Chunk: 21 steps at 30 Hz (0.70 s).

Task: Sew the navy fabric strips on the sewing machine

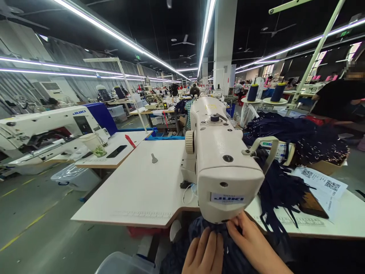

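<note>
Two hands, left hand & right hand, press flat on dark navy fabric, grasping nothing. Cream sewing machine reads "JUKI"; QR-code paper sheets on white table.

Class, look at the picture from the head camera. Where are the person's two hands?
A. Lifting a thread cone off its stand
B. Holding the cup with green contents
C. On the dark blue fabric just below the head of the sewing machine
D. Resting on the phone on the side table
C: the left hand and right hand both lie on the dark blue fabric directly under the front of the cream sewing machine.
</note>
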Available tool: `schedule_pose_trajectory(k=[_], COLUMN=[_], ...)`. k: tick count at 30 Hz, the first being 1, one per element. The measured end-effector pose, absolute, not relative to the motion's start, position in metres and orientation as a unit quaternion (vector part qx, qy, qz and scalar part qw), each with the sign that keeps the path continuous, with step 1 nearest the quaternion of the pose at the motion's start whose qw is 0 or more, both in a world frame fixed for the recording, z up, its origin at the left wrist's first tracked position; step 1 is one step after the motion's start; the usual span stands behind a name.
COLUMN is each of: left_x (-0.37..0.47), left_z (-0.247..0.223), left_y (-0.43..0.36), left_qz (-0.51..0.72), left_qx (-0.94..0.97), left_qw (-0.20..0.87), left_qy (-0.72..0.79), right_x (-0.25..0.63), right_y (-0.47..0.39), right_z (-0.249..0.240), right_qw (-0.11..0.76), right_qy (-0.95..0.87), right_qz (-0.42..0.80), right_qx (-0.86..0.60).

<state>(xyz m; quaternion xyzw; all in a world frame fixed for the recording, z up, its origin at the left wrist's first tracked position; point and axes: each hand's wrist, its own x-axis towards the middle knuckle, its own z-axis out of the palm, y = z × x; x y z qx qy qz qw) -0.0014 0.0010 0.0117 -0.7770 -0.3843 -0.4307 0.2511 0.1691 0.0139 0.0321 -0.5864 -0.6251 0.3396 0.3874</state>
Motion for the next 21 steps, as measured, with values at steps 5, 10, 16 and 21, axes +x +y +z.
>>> schedule_pose_trajectory(k=[5, 10, 16, 21], left_x=[-0.001, 0.001, 0.005, 0.011], left_z=[0.009, 0.009, 0.009, 0.009], left_y=[0.005, 0.007, 0.008, 0.01], left_qz=[-0.424, -0.411, -0.408, -0.433], left_qx=[-0.779, -0.781, -0.77, -0.75], left_qw=[0.241, 0.248, 0.275, 0.279], left_qy=[-0.395, -0.4, -0.406, -0.415], right_x=[0.17, 0.172, 0.172, 0.173], right_y=[0.024, 0.026, 0.028, 0.028], right_z=[0.028, 0.023, 0.023, 0.024], right_qw=[0.326, 0.318, 0.336, 0.336], right_qy=[-0.621, -0.623, -0.621, -0.63], right_qz=[0.304, 0.32, 0.324, 0.317], right_qx=[-0.644, -0.639, -0.63, -0.624])
